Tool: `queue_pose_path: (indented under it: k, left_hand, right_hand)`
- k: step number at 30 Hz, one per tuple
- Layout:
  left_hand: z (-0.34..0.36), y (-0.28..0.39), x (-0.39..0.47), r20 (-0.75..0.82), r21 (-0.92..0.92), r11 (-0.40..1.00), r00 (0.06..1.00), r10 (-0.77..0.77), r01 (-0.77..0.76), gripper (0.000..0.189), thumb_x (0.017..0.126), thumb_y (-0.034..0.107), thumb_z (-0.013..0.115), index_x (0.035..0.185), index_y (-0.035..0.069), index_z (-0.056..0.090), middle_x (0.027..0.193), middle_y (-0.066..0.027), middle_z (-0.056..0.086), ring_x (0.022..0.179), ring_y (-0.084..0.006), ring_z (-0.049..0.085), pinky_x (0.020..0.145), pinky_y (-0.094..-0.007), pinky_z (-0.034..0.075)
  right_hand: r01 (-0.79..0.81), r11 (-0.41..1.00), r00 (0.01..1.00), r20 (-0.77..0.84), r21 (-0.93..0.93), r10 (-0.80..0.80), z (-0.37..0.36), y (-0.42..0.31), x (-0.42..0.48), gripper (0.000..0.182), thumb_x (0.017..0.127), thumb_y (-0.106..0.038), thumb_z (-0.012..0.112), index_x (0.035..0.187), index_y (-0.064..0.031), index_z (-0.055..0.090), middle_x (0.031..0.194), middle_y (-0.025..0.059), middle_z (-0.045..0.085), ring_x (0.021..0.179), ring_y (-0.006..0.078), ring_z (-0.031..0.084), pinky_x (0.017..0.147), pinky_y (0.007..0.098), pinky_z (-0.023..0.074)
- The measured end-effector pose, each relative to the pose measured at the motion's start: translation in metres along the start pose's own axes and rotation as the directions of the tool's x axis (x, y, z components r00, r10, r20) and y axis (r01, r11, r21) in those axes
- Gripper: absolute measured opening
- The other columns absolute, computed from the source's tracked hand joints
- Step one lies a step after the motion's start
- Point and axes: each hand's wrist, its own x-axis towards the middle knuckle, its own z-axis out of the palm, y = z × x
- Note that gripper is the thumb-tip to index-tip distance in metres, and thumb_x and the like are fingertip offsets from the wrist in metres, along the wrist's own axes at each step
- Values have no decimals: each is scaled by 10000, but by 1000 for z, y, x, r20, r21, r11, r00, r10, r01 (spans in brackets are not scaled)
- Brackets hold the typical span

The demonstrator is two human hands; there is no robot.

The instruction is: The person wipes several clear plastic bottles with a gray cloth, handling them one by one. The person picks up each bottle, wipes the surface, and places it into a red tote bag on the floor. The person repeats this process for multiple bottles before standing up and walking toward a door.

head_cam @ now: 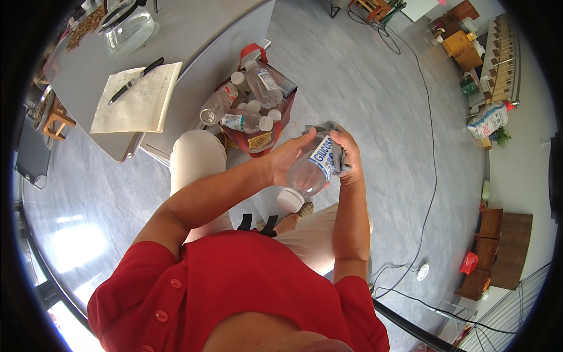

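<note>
Between my two hands I hold a clear plastic bottle point(303, 176) with a white cap and a printed label, tilted so that the cap points down toward my lap. My left hand point(288, 158) grips its side. A grey cloth point(339, 158) is bunched in my right hand point(349, 149), pressed against the base and side of the bottle. Beyond my left forearm stands a dark red bag point(283, 121) filled with several clear bottles, one of them lying on top with a blue label point(233, 122).
A grey table point(193, 26) at the upper left carries an open notebook point(132, 101), a black pen point(134, 82) and a glass pot point(127, 33). A black cable point(433, 145) runs across the floor on the right. Wooden furniture point(488, 237) lines the right wall.
</note>
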Motion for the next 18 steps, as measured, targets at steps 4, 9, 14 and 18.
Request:
queue_pose_path:
  k: [4,9,14,18]
  left_hand:
    - [4,0,-7,-79,-4,1000,997,-22,22,681,854,619,453,1183,25,492,1076,-207,585,926,-350,607,821,-509,516]
    - [1,-2,-21,5,-87,979,983,-182,182,642,832,574,550,1144,19,464,1019,-201,549,946,-337,582,772,-457,557]
    - [0,-8,-25,-99,91,989,989,-107,116,574,819,465,635,1209,76,473,1029,-192,591,730,-236,602,566,-310,520]
    - [6,-7,-26,-121,374,927,993,17,29,594,783,330,700,1239,75,419,955,-146,602,705,-175,591,542,-293,504]
  right_hand:
    - [-5,1000,998,-57,27,6,-11,-3,3,352,778,-207,578,1010,58,564,902,154,640,756,237,635,724,335,533]
    - [13,1000,995,-94,-1,-13,-17,-11,1,351,786,-197,563,1003,79,558,920,190,640,791,274,644,740,367,542]
    - [30,993,994,-97,-111,-41,-8,-16,-7,349,775,-178,552,1017,74,555,980,195,637,842,255,633,783,336,506]
    - [24,991,997,-74,-134,-34,-5,-17,-9,368,775,-195,560,1033,67,554,967,175,634,843,241,626,777,336,501]
